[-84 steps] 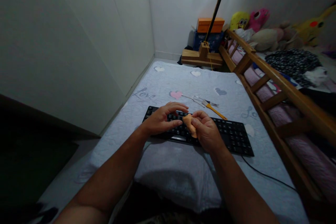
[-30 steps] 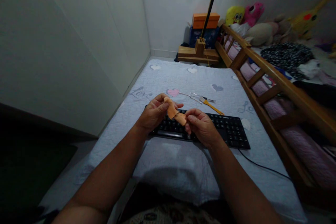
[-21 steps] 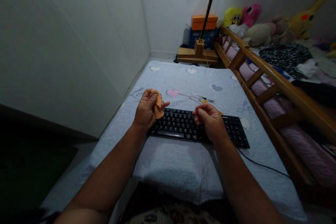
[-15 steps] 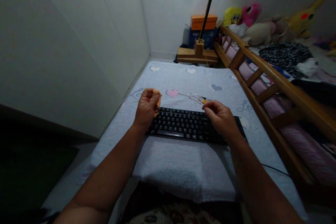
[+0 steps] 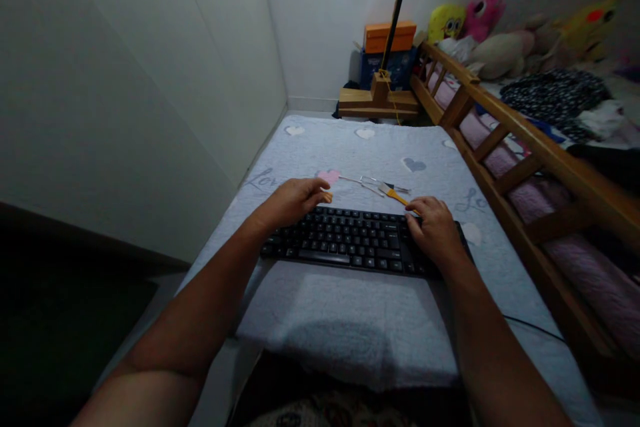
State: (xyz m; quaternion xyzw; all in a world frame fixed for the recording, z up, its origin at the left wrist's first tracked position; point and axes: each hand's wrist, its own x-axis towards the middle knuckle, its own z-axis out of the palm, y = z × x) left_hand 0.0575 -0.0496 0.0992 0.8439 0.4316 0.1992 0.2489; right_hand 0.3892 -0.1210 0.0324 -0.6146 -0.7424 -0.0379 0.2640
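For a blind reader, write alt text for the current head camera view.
A person's left hand holds a small orange piece by the left part of a black keyboard; the right hand is over its right part, beside a yellow-handled brush. The keyboard lies on a pale, heart-patterned cover, thin tools beyond it.

left hand point(image 5: 295, 201) hides most of orange cloth point(image 5: 327, 197), right hand point(image 5: 435, 227) covers part of keyboard point(image 5: 345, 239), black pole point(image 5: 397, 8) cut off at top

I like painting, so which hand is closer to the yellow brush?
Right. The right hand is at the handle end of the yellow brush; I can't tell if they touch. The left hand is farther off, by the keyboard's left end.
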